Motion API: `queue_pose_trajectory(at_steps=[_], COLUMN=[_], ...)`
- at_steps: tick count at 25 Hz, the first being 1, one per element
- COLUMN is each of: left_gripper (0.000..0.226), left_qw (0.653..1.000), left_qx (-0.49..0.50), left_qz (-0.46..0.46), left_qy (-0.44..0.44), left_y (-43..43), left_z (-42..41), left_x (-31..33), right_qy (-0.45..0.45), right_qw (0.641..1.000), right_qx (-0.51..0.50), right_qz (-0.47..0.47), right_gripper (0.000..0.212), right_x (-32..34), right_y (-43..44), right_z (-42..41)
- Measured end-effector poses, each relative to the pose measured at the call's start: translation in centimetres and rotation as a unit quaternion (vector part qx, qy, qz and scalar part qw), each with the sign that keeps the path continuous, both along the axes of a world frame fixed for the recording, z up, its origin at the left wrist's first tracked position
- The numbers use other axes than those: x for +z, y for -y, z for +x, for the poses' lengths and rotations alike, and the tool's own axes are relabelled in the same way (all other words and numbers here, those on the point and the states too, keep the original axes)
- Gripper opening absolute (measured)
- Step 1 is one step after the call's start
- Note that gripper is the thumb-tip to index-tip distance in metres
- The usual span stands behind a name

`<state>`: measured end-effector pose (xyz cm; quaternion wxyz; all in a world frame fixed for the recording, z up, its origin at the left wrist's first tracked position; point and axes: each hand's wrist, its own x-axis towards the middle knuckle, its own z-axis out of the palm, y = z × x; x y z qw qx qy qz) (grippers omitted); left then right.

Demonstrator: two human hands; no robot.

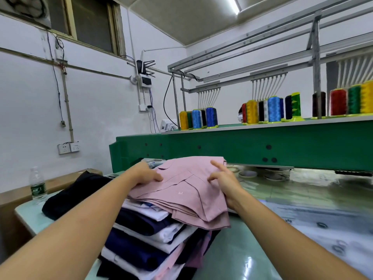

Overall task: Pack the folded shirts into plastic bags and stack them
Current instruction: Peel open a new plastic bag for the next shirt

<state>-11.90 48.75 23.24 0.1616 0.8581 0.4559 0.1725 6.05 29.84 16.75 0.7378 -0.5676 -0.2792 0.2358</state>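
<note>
A folded pink shirt [181, 190] lies on top of a tall stack of folded shirts [149, 239] in white, navy and pink on the pale green table [252, 249]. My left hand [146, 173] rests on the shirt's left side with its fingers curled onto the cloth. My right hand [224, 178] holds the shirt's right edge, thumb on top and index finger stretched out. Clear plastic bags [314, 219] lie flat on the table to the right.
A dark garment [74, 193] lies left of the stack, with a water bottle [37, 185] beside it. A green embroidery machine [242, 146] with thread cones [198, 118] runs across behind the table. A brown box [18, 195] stands at the left.
</note>
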Motion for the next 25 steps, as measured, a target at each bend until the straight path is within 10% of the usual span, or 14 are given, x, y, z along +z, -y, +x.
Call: queue_pose_trajectory(at_steps=[6,9,11,14,20,25], left_gripper=[0.028,0.027,0.025,0.015,0.029,0.053], left_qw=[0.972,0.933,0.924,0.977,0.915,0.919], left_qx=[-0.222,-0.327,-0.325,-0.203,-0.200,-0.242], left_qz=[0.072,-0.150,-0.190,0.056,-0.257,-0.172], left_qy=[-0.020,0.011,0.066,0.025,0.237,0.258], left_y=[7.4,11.0,10.9,9.2,11.1,16.1], left_z=[3.9,5.5,6.1,6.3,7.5,11.8], left_x=[4.1,4.9,4.0,1.9,-0.8,-2.6], right_qy=[-0.067,-0.070,-0.081,-0.110,-0.070,-0.026], right_qw=[0.995,0.994,0.993,0.992,0.994,0.997], right_qx=[0.061,0.081,0.084,0.053,0.038,0.022], right_qz=[0.027,0.033,0.029,0.031,0.081,0.065], right_gripper=[0.030,0.049,0.042,0.036,0.047,0.034], right_x=[0.5,0.9,0.7,-0.2,1.4,2.2], right_y=[-1.1,-1.4,-1.5,-1.5,1.2,6.3], right_z=[0.1,0.5,0.4,0.5,1.4,3.6])
